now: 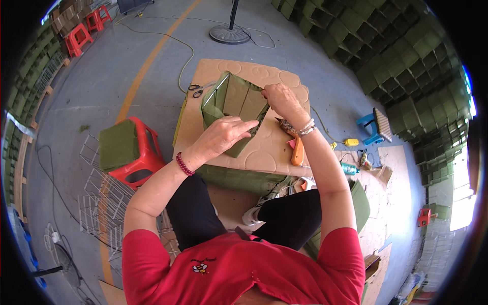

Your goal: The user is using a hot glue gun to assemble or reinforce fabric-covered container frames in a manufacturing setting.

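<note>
An open green fabric box with a wire frame (237, 99) rests on a cardboard-topped work surface (264, 158) in front of me. Two of my hands meet its rim. My left hand (226, 133) is at the near side, its index finger stretched across the edge and the other fingers curled at the fabric. At the far right corner, the fingertips of my right hand (283, 101) pinch the rim. Black-handled scissors (197, 91) lie left of the box. Beside my right forearm is a tool with an orange handle (297, 152), partly hidden by the arm.
A red stool (145, 157) bearing folded green fabric (118, 145) stands at my left, near bare wire frames (104, 195). Beyond the surface are a round stand base (230, 34) and cables. A blue stool (373, 127) and stacked green boxes (386, 61) are on the right.
</note>
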Motion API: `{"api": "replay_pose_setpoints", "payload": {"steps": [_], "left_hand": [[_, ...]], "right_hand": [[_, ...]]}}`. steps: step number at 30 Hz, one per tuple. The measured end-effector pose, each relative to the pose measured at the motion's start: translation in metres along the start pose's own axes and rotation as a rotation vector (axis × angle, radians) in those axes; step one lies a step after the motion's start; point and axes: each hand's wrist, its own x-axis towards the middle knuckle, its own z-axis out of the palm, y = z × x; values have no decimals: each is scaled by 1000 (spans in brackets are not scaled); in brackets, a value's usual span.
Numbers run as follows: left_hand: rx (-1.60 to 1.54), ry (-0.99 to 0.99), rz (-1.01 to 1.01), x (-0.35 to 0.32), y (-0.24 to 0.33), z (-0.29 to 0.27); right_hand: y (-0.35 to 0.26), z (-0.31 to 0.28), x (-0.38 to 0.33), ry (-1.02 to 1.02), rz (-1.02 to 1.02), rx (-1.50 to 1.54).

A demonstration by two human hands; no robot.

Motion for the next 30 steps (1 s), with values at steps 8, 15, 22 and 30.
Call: {"api": "replay_pose_setpoints", "payload": {"steps": [8,15,22,30], "left_hand": [[2,-2,13,-6,-1,6],[-19,53,-5,0,-1,8],[-87,21,-8,-5,-12,-2],[-271,-218,10,3,-18,-25]], "right_hand": [[-7,-37,22,-332,44,-22],[1,-21,21,-172,-78,-88],[-10,-22,-42,164,-765,281],[-12,-14,-61,103,-687,312]]}}
